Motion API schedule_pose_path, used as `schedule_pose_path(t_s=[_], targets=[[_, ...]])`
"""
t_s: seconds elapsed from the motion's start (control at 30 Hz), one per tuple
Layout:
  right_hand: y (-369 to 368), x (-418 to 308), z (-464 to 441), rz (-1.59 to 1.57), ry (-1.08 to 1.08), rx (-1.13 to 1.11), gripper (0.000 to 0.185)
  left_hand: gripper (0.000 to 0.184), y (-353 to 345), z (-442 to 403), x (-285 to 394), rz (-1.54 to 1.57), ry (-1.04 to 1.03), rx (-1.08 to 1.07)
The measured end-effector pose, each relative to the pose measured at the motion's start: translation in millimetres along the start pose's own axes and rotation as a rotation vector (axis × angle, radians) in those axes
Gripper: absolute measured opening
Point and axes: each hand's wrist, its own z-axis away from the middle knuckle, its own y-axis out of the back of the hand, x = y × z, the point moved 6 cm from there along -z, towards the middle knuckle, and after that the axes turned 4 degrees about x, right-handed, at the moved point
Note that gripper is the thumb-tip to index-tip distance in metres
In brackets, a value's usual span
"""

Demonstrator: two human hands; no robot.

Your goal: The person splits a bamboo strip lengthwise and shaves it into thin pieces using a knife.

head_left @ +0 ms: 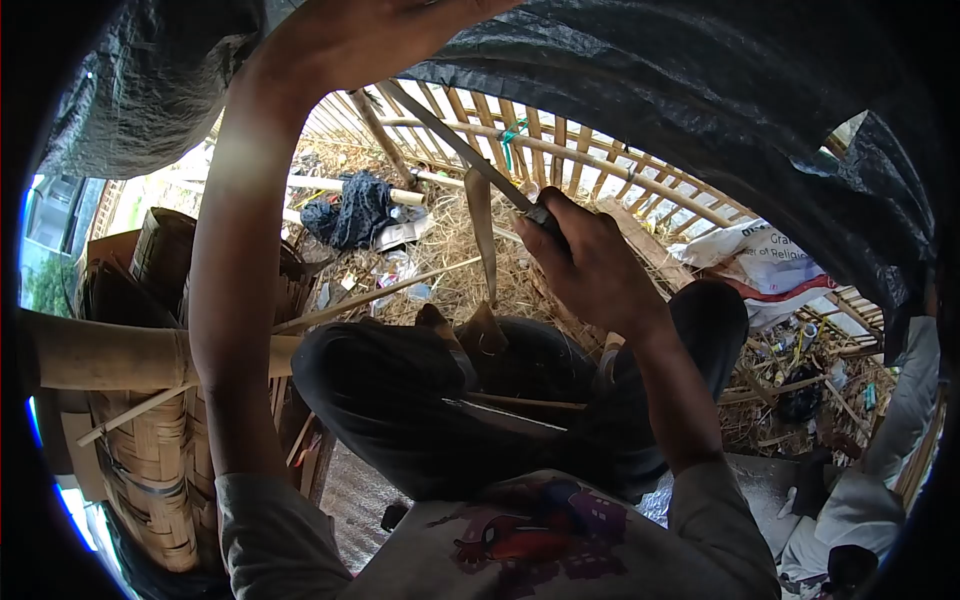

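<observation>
My right hand (590,255) is closed around the dark handle of a long knife (450,138), whose blade slants up and to the left. A pale, thin strip (482,225), which looks like bamboo, hangs down beside the blade near the handle; I cannot tell whether they touch. My left hand (365,40) is raised at the top edge beside the black tarp (640,50). Its fingers run out of the frame, so whether it holds anything is hidden. Below the hands are my crossed legs in dark trousers (400,400).
A thick bamboo pole (110,352) passes at left beside woven bamboo pieces (150,500). Ahead are a slatted bamboo fence (560,150), straw-covered ground (450,225) and a dark cloth bundle (350,215). A printed white sack (755,255) lies right; another person's sleeve (910,390) shows at far right.
</observation>
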Motion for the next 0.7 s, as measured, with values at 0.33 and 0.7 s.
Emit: schedule_pose_path(t_s=[0.33,0.7], targets=[[10,-6,-1,0.088,0.041,0.052,0.021,0.068,-101,18,-26,0.171,-0.119,-0.043],[3,-4,6,0.119,-0.003,-0.011,0.023,0.081,-17,-8,8,-0.166,0.155,-0.181]])
